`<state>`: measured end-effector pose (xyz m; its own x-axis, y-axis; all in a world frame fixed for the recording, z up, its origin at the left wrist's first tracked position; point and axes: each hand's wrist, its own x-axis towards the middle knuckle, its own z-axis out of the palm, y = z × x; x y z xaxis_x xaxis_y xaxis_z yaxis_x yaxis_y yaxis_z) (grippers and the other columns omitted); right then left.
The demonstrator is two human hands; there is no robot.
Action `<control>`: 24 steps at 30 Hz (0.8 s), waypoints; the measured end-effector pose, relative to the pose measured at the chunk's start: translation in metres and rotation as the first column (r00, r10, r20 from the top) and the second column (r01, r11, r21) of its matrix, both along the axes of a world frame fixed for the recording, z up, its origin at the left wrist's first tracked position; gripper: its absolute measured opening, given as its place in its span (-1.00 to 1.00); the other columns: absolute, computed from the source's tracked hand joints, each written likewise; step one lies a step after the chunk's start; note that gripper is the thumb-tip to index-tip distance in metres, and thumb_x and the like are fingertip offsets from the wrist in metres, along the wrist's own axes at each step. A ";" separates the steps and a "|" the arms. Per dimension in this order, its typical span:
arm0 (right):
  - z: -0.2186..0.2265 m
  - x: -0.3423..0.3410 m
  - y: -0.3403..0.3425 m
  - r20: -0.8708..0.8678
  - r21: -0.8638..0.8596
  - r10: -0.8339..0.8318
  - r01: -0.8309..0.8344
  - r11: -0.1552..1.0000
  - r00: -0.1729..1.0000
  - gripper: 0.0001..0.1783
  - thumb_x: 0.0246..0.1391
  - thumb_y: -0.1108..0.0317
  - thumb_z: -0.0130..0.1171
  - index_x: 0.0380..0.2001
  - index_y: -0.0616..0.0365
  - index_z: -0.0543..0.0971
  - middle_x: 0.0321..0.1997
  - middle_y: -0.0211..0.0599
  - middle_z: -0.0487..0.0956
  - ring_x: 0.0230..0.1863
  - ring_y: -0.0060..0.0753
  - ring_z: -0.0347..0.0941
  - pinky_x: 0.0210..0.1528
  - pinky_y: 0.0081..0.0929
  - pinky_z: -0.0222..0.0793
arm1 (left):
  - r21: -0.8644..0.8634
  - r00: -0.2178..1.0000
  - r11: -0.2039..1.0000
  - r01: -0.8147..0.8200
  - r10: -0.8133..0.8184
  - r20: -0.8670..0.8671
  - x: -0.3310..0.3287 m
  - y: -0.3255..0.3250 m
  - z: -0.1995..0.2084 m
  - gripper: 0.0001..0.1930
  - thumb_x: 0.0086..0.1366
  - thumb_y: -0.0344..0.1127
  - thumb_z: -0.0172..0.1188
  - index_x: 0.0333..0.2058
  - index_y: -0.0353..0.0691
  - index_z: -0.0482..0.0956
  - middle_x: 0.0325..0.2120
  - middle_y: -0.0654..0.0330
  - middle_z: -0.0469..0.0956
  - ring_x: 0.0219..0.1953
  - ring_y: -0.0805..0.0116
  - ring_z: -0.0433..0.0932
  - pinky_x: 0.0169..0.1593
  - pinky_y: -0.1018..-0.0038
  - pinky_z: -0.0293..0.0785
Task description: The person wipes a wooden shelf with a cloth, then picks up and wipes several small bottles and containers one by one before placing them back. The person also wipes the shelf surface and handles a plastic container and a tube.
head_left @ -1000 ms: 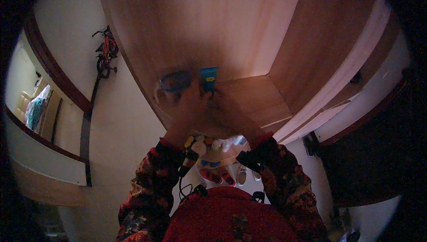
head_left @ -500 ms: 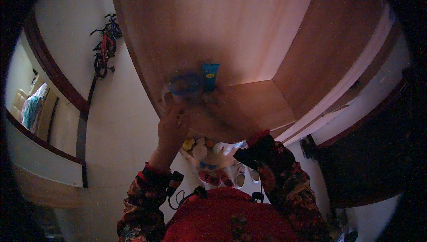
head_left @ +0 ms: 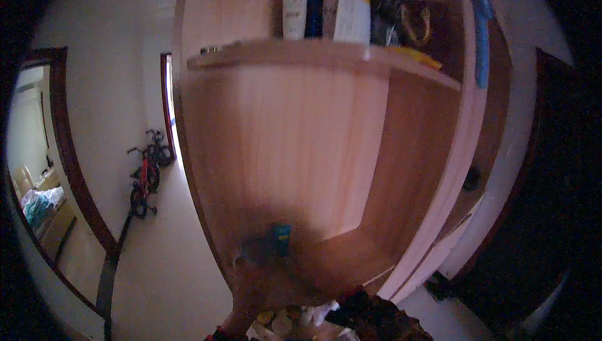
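Note:
On the lower shelf (head_left: 357, 250) of a wooden cabinet stands a small teal tube (head_left: 282, 239) with a yellow patch. Just left of it is a dim, blue rounded thing (head_left: 256, 250), too blurred to name. My left hand (head_left: 248, 286) reaches up to the shelf's left edge, right below the blue thing; its fingers are smeared and dark. My right hand (head_left: 316, 278) lies in shadow over the shelf, to the right of and below the tube. Its fingers cannot be made out, and its dark patterned sleeve (head_left: 379, 317) shows at the bottom.
An upper shelf (head_left: 326, 54) holds a white tube (head_left: 294, 5), a dark blue bottle (head_left: 314, 2), a white box (head_left: 347, 4) and a brown bag (head_left: 417, 22). A blue item (head_left: 481, 34) hangs on the right side. Bicycles (head_left: 146, 172) stand by the left wall.
My view has tilted upward, so the upper shelf has come into sight and the hands and tube sit lower in the picture. Both hands stay at the lower shelf.

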<state>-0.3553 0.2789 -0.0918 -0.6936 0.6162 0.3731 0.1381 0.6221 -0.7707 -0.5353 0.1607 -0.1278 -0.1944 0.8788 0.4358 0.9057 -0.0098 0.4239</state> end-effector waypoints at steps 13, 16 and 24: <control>-0.024 0.074 -0.005 -0.091 -0.146 -0.167 0.153 0.977 0.982 -0.72 0.15 0.23 -0.03 -0.18 0.16 0.51 -0.23 -0.15 0.53 -0.20 -0.11 0.44 -0.06 -0.30 0.36 | 0.634 0.929 0.685 0.359 -0.198 -0.312 0.024 -0.039 0.222 -0.89 0.13 -0.36 0.15 -0.34 -0.16 0.56 -0.36 0.18 0.56 -0.37 0.20 0.57 -0.29 0.38 0.52; -0.036 0.094 0.003 -0.113 -0.102 -0.225 0.214 0.972 0.968 -0.73 0.16 0.23 -0.03 -0.20 0.15 0.52 -0.27 -0.18 0.55 -0.23 -0.13 0.46 -0.08 -0.32 0.38 | 0.686 0.974 0.703 0.187 -0.044 -0.221 0.047 -0.033 0.282 -0.90 0.16 -0.37 0.15 -0.33 -0.19 0.54 -0.34 0.16 0.55 -0.37 0.31 0.56 -0.27 0.48 0.49; -0.006 0.101 -0.016 -0.015 -0.130 -0.381 0.376 0.918 0.925 -0.70 0.19 0.18 -0.05 -0.16 0.14 0.49 -0.31 -0.21 0.55 -0.25 -0.32 0.43 -0.17 -0.42 0.37 | 0.826 0.982 0.542 0.151 -0.177 -0.063 0.076 0.034 0.412 -0.55 0.08 -0.13 0.26 -0.16 -0.34 0.43 -0.29 0.05 0.54 -0.24 0.28 0.54 -0.21 0.44 0.47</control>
<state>-0.2545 0.2625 -0.0983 -0.3862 0.8723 0.3000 0.3130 0.4299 -0.8469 -0.4588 0.1945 0.2839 -0.1071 0.1530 0.9824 0.8408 -0.5134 0.1717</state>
